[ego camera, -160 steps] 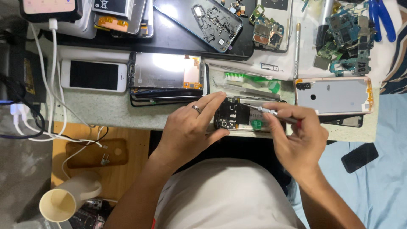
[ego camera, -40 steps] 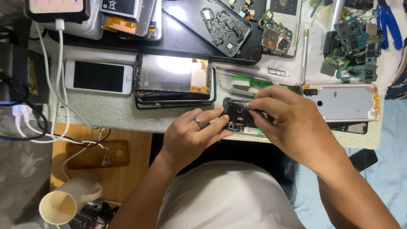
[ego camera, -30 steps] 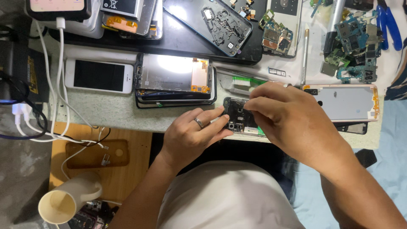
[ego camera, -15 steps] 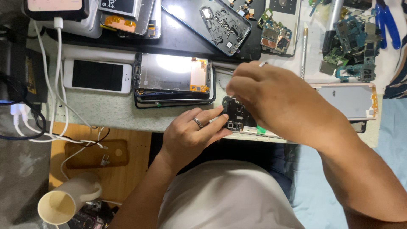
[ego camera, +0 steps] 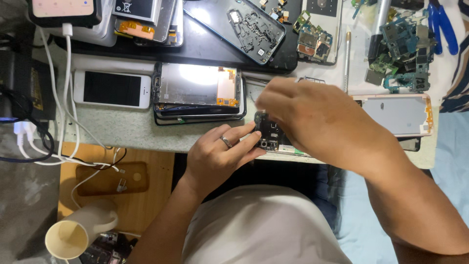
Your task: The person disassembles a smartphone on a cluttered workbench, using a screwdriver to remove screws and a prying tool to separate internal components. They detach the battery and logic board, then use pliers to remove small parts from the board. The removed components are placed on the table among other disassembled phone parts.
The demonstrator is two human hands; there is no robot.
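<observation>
The left hand (ego camera: 222,156) is resting at the near edge of the surface (ego camera: 132,129), its ringed fingers stretching right and pressing against the left end of a small dark opened phone body (ego camera: 271,137), steadying it rather than closing a full grip around it. That phone body is lying at the near edge of the surface, just right of centre, with a green strip showing under its near side. The right hand (ego camera: 317,122) is hovering over the far right part of the phone body and covering most of it; its fingers are bunching together at the far left, but it is blurred, so whether its grip is pinching anything cannot be told.

Just to the left and farther back, a stack of stripped display frames (ego camera: 198,93) is lying flat, and a white phone (ego camera: 112,89) is sitting left of that. To the right, partly under the right forearm, a pale pink back cover (ego camera: 403,115) is lying flat. Loose circuit boards (ego camera: 400,41) are piling up at the far right. White cables (ego camera: 61,107) are trailing off the left edge, and a cream cup (ego camera: 68,237) is standing below, near left.
</observation>
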